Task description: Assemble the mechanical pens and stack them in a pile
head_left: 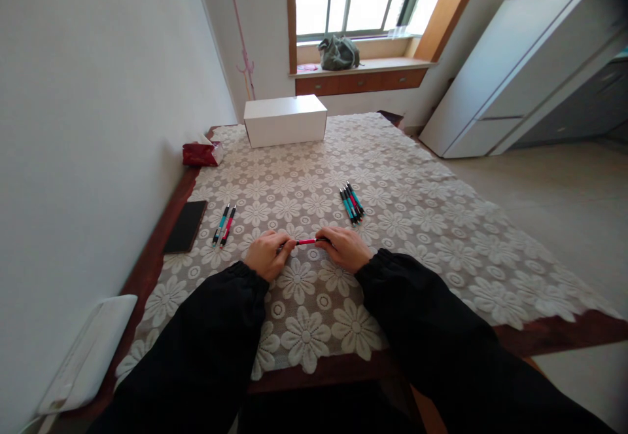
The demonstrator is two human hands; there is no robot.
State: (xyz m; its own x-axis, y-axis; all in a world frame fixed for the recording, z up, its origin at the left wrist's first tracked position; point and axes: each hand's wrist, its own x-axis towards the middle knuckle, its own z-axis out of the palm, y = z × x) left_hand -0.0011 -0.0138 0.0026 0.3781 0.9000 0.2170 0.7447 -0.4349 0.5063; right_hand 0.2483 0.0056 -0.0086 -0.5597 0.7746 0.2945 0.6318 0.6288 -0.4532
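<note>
Low in the frame, two black sleeves reach up to centre, and both hands meet over the lace cloth of the bench [441, 237]. The left hand [267, 254] pinches one end of a red pen [307, 242], fingers pressed together on it; the right hand [346, 249] closes its grip on the other end. The pen's long axis runs straight across the frame, left to right, bridging the two hands just above the cloth, so neither hand is nearer than the other. Further up, to the left, a pair of pens [224, 224], one teal and one red, lies near a black notebook [185, 226] at the bench edge. To the right of centre a bundle of pens [352, 203] lies well apart from the right hand. Beyond those, a red tissue pack [201, 154] at upper left and a white box [285, 120] at the far end.
</note>
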